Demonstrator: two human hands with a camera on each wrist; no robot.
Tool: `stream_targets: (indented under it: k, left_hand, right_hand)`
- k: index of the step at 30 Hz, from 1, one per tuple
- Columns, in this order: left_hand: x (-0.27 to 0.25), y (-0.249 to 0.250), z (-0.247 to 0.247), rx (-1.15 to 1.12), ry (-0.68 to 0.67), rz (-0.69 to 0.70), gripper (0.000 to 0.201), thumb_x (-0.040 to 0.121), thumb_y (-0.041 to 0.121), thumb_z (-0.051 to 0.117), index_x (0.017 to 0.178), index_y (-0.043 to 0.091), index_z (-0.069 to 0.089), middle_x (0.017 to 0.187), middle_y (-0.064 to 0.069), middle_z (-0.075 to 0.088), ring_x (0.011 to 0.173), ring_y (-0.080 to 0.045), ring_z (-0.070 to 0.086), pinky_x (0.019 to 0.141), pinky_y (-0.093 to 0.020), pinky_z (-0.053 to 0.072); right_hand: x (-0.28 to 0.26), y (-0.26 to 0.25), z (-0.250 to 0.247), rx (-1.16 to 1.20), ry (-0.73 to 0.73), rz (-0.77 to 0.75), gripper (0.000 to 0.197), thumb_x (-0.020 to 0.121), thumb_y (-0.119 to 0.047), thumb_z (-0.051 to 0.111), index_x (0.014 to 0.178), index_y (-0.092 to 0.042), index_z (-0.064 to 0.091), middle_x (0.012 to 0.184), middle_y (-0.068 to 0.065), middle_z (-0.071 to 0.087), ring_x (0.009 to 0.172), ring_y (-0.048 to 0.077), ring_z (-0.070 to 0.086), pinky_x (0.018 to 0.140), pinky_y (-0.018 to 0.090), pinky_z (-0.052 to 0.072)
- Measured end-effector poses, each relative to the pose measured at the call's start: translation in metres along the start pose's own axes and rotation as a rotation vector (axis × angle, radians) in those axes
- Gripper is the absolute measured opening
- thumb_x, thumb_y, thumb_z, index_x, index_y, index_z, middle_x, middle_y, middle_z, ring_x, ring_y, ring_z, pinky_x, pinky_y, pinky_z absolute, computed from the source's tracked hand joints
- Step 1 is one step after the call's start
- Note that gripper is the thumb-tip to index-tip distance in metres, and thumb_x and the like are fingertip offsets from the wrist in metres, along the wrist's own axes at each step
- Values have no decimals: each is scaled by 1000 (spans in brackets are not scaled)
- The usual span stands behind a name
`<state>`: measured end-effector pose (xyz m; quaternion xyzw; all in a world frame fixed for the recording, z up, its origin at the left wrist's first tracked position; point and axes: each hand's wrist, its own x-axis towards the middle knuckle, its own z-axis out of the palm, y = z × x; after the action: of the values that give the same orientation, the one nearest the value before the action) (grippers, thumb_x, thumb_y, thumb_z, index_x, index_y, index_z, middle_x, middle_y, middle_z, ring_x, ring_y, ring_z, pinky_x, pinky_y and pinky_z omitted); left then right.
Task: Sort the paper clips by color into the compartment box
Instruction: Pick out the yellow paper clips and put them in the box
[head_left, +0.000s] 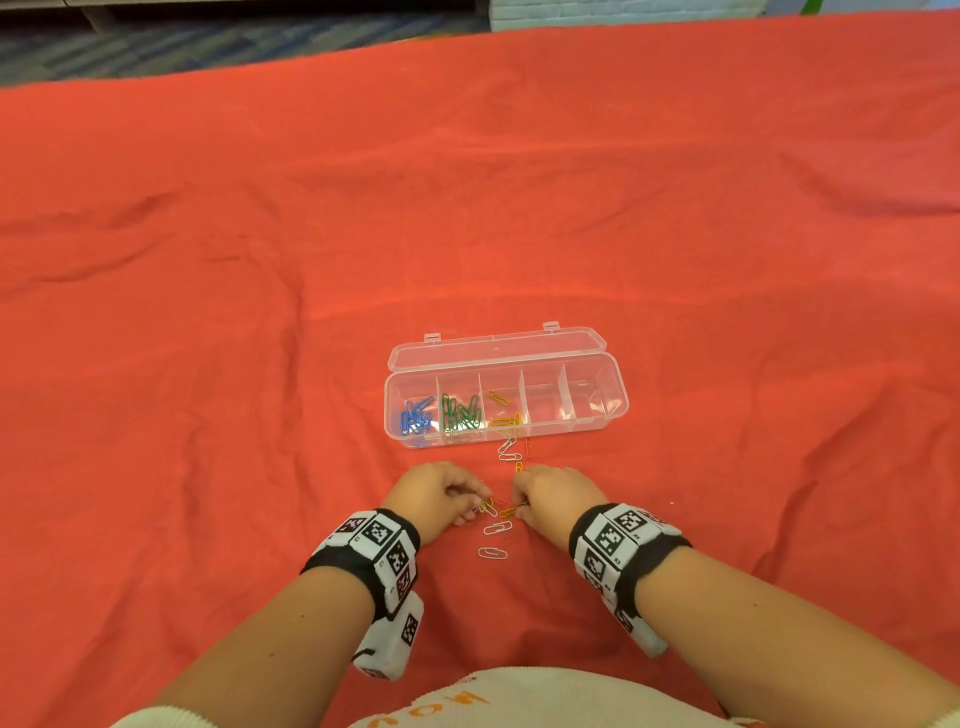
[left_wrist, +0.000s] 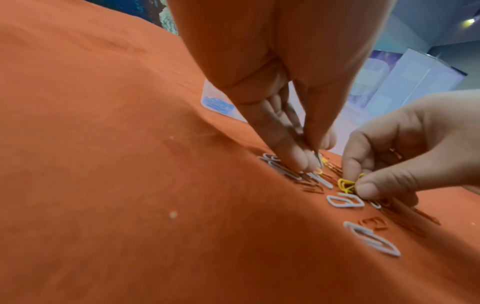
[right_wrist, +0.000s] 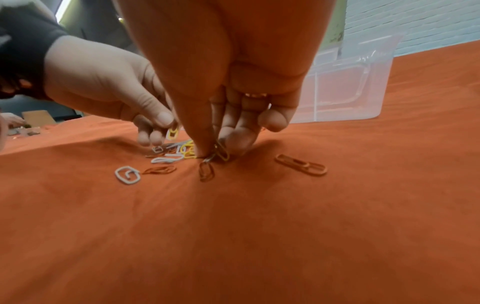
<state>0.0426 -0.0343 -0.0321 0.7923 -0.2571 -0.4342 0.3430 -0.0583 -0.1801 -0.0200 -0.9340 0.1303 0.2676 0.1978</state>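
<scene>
— What are both hands working at on the red-draped bench (head_left: 208, 312)?

— The left hand (head_left: 434, 491) pinches a yellow paper clip (right_wrist: 172, 133); the right hand (head_left: 553, 493) pinches yellow clips (left_wrist: 346, 185) from the loose pile just before the clear compartment box (head_left: 597, 423).

— How do they handle?

— Likely light, stiff, slippery wire; best nipped at one looped end. Blue, green and yellow sit sorted; white and orange remain.

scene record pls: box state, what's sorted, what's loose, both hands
box: clear compartment box, lid open, on red cloth
sorted: blue clips leftmost compartment; green clips second; yellow clips third; other two look empty
loose: white clips, yellow and orange between the hands and before the box
left hand: pinching a yellow clip
right hand: pinching yellow clips
</scene>
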Motion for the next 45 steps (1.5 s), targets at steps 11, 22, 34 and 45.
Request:
stream_targets:
  k: [11,22,34,45]
  left_hand:
    - [0,-7,-2,458,98,107,19,75,32,73,91,24,70,77,13,37,79,-8,45,79,-24,40]
    - [-3,2,3,497,68,124,23,79,13,62,101,19,58,89,6,49,74,-12,45,80,-31,46]
    - [0,3,-2,396,133,148,33,77,2,54,102,19,66,85,2,53,70,-13,49,73,-25,44]
    - [1,4,-9,298,149,71,15,78,13,61,80,26,53,68,11,54,60,-4,49,65,-21,43]
  right_hand:
    - [-4,9,-5,369,45,119,15,81,-15,67,74,-23,57,69,-11,51,72,10,51,64,20,37]
    - [-3,12,-28,673,185,134,28,83,-2,59,69,-25,53,65,-1,60,57,13,63,72,39,55]
    - [21,7,-63,1048,471,242,14,84,-1,63,97,-6,67,61,-1,61,33,-3,55,41,15,47]
    - [40,-9,-68,1149,181,437,25,96,-12,50,118,-15,61,100,16,69,30,9,57,29,17,41]
